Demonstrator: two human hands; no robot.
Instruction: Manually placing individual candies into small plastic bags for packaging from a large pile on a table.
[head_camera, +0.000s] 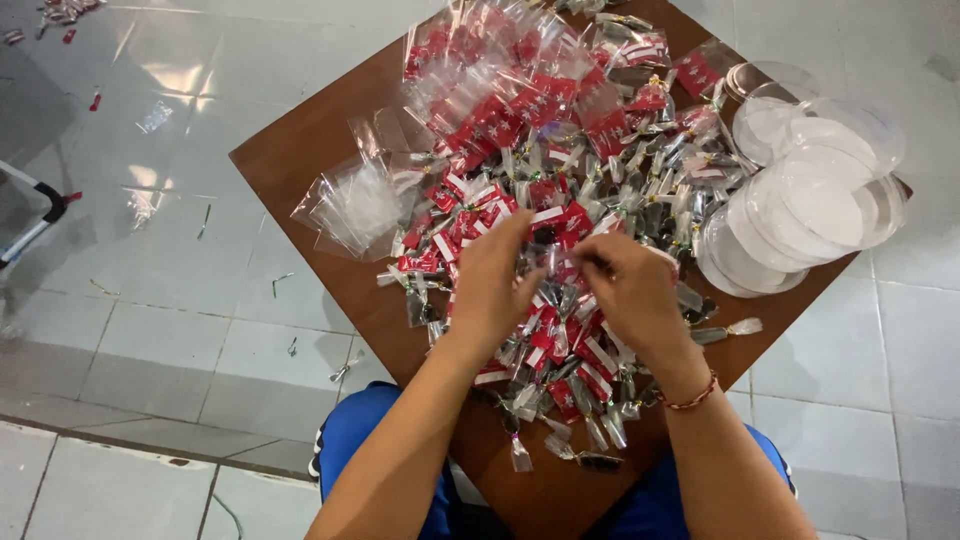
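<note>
A small clear packet with a red label (560, 262) is pinched between both hands, above the middle of the brown table (300, 150). The left hand (490, 285) closes its fingers on the packet from 9 o'clock, and the right hand (630, 295) grips it from 3 o'clock with curled fingers. Under them lies the heap of packets (540, 170). At 2 o'clock stand the clear plastic lids (810, 200), and at 10 o'clock the empty clear bags (355, 200). I think the slippery film could escape the fingertips, and the packet would get lost in the heap. Some packets at 6 o'clock lie near the table edge and an elbow may push them down.
</note>
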